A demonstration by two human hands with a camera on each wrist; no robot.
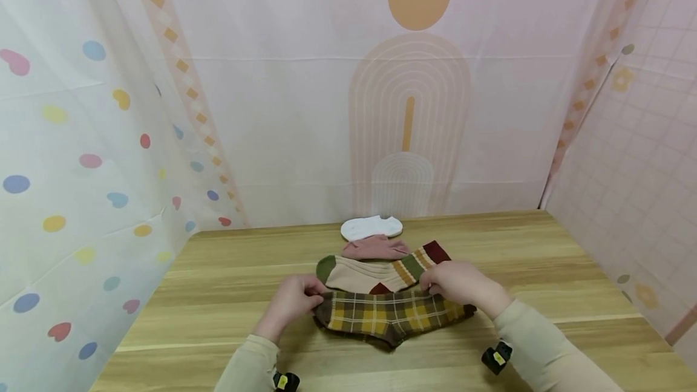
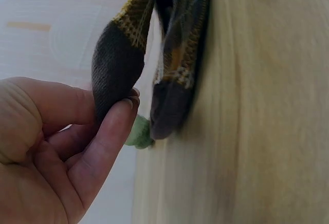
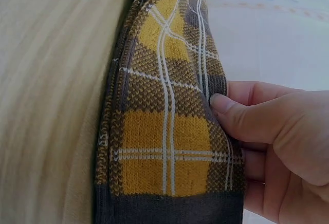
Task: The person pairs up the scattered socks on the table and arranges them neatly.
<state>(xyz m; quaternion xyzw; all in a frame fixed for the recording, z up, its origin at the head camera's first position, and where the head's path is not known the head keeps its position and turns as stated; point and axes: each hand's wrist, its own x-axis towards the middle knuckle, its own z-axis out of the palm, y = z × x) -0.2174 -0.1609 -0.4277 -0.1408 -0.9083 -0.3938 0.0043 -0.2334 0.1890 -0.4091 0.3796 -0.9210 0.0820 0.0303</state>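
A brown-and-yellow plaid sock point(image 1: 376, 313) lies across in front of me. My left hand point(image 1: 288, 302) pinches its dark toe point(image 2: 119, 62) between thumb and fingers, lifted off the table in the left wrist view. Beneath it, a second plaid sock point(image 2: 177, 80) rests on the wood. My right hand point(image 1: 460, 283) grips the top sock's upper edge near the cuff, thumb on the plaid face point(image 3: 167, 131) in the right wrist view. Just behind is a cream ribbed sock point(image 1: 359, 274) with green toe and maroon cuff, its heel partly covered by the plaid sock.
Farther back on the wooden table point(image 1: 229, 295) are a pink sock point(image 1: 376, 248) and a white low-cut sock point(image 1: 370, 228), the white one by the far edge. Patterned cloth curtains point(image 1: 283, 107) enclose the back and both sides.
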